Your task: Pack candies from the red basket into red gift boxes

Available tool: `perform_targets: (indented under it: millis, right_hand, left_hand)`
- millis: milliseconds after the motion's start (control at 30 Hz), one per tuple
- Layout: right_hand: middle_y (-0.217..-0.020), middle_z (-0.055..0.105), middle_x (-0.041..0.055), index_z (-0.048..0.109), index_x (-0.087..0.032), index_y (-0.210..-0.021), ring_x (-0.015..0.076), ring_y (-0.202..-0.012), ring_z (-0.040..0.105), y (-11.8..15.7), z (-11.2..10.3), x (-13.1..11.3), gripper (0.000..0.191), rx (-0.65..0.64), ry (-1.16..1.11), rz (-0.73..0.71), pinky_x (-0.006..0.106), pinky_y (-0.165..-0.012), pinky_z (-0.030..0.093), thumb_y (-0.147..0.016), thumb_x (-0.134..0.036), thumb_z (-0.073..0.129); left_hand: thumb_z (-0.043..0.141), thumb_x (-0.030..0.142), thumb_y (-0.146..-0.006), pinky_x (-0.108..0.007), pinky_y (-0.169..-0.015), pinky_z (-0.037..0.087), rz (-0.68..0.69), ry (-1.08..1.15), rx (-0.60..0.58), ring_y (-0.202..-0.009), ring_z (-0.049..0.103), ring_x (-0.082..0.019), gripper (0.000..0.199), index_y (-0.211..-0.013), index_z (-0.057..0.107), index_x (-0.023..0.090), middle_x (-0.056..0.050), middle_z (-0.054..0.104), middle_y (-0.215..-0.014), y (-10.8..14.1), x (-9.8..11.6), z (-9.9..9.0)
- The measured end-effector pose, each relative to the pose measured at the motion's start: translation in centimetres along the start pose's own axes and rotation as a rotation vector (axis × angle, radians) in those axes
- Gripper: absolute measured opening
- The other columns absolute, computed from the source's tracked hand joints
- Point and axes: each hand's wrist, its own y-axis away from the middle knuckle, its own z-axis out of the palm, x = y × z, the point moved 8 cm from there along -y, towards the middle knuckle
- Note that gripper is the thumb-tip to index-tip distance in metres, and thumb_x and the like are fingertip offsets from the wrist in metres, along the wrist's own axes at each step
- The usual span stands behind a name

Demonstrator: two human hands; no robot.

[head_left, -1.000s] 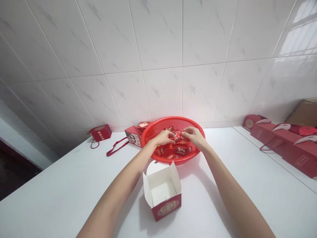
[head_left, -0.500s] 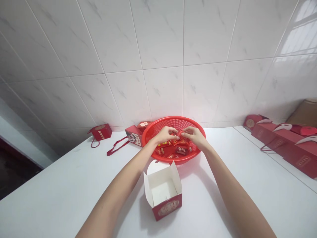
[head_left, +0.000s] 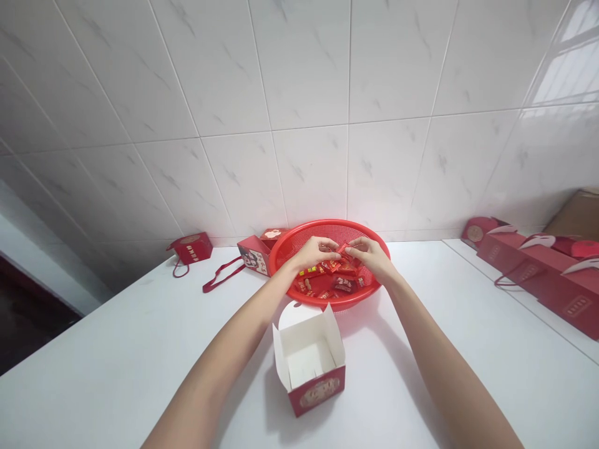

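Over the red plastic basket (head_left: 276,262), my left hand (head_left: 317,253) and my right hand (head_left: 370,257) come close together. A red-wrapped candy (head_left: 344,251) sits between their fingertips, and both hands pinch it. Beneath lie several more wrapped candies (head_left: 345,284), mostly red, some with yellow print. In front of the basket, between my forearms, an open gift box (head_left: 316,394) shows its white inside, with its flaps standing up. No candy is visible in this box.
Behind my left arm lie a red box with a ribbon handle (head_left: 255,257) and a small red box with a cord (head_left: 193,248). Along the right stand several red gift boxes (head_left: 528,262), near a brown carton (head_left: 575,215). A tiled wall (head_left: 309,174) closes the back of the white table (head_left: 140,349).
Both hands stay over the basket, their fingers shifting slightly around the red candy. The gift box and the other things have not moved; the view has shifted very little.
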Motion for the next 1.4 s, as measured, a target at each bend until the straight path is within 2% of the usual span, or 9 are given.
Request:
perform_targets:
  millis: [433, 633, 867, 1200, 1400]
  right_hand:
    - [-0.081, 0.070, 0.0026, 0.059, -0.018, -0.080, 0.0137, -0.066, 0.066, 0.02, 0.02, 0.15, 0.021, -0.028, -0.105, 0.041, 0.022, -0.053, 0.054, -0.076, -0.027, 0.077]
    - [-0.074, 0.069, 0.0028, 0.061, -0.017, -0.091, 0.0154, -0.063, 0.067, 0.06, 0.13, 0.48, 0.017, -0.033, -0.159, 0.093, 0.025, -0.054, 0.059, -0.082, -0.024, 0.074]
    - [-0.083, 0.072, 0.0060, 0.061, -0.017, -0.096, 0.0188, -0.072, 0.072, 0.20, 0.36, 0.54, 0.022, -0.063, -0.191, 0.118, 0.030, -0.060, 0.064, -0.081, -0.023, 0.076]
    - [-0.086, 0.071, 0.0064, 0.062, -0.018, -0.092, 0.0193, -0.076, 0.071, 0.26, 0.39, 0.53, 0.017, -0.059, -0.198, 0.132, 0.031, -0.061, 0.065, -0.082, -0.021, 0.075]
    - [-0.088, 0.072, 0.0070, 0.061, -0.018, -0.092, 0.0200, -0.075, 0.072, 0.37, 0.48, 0.45, 0.019, -0.058, -0.192, 0.138, 0.033, -0.063, 0.065, -0.080, -0.022, 0.076]
  left_hand:
    - [0.081, 0.044, -0.069, -0.032, -0.072, 0.051, 0.036, 0.064, 0.084, -0.080, 0.066, -0.020, 0.036, -0.087, 0.073, 0.014, -0.007, 0.072, -0.087, -0.30, -0.48, -0.70]
    - [0.080, 0.047, -0.071, -0.033, -0.077, 0.052, 0.063, 0.061, 0.089, -0.084, 0.067, -0.021, 0.038, -0.087, 0.072, 0.013, -0.008, 0.073, -0.088, -0.47, -0.52, -0.59]
    - [0.079, 0.047, -0.073, -0.033, -0.077, 0.052, 0.074, 0.046, 0.082, -0.086, 0.068, -0.021, 0.037, -0.088, 0.073, 0.014, -0.009, 0.075, -0.091, -0.56, -0.62, -0.48]
    - [0.077, 0.050, -0.074, -0.034, -0.080, 0.052, 0.080, 0.021, 0.071, -0.088, 0.068, -0.022, 0.039, -0.089, 0.073, 0.014, -0.009, 0.075, -0.093, -0.50, -0.33, -0.35]
    - [0.075, 0.052, -0.075, -0.032, -0.070, 0.054, 0.058, 0.019, 0.055, -0.078, 0.067, -0.020, 0.043, -0.091, 0.072, 0.013, -0.009, 0.074, -0.087, -0.48, -0.66, -0.24]
